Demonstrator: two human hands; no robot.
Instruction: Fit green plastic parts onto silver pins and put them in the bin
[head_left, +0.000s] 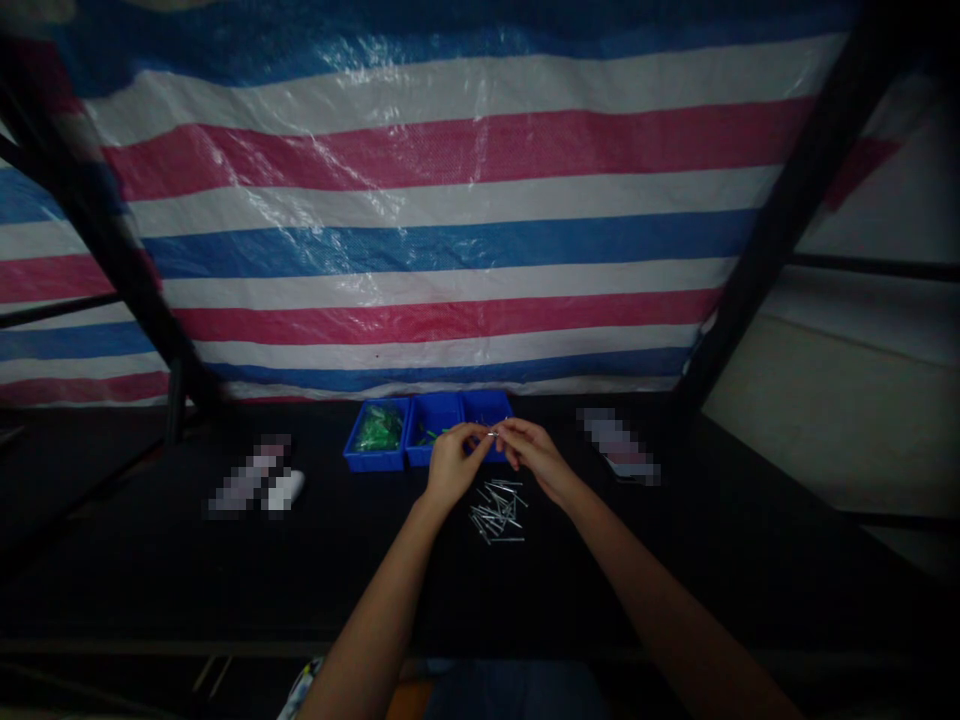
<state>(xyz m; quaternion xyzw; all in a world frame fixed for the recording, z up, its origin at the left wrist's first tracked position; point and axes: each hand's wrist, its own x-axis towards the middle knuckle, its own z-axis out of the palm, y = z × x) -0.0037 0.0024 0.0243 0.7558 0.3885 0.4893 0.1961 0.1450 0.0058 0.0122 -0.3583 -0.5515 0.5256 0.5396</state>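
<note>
My left hand (452, 462) and my right hand (531, 452) meet above the front of the blue bins, fingertips pinched together. Between them shows a small silver metal piece (493, 434), too tiny to identify further; both hands seem to grip it. Just below, on the black table, lies a loose heap of thin silver rods (496, 512), like long screws or nails. A left blue bin (376, 461) holds bright green pieces in a clear bag (379, 428). A few green pieces (426, 437) are in the middle bin, partly hidden by my left hand. My right hand covers part of the right bin (486, 404).
The black table (360, 570) spans the width. To the left lie a blurred flat item (251, 483) and a white rounded object (286, 490); a blurred flat item (619, 447) lies right. Behind hangs striped sheeting (450, 240) between dark posts (780, 220).
</note>
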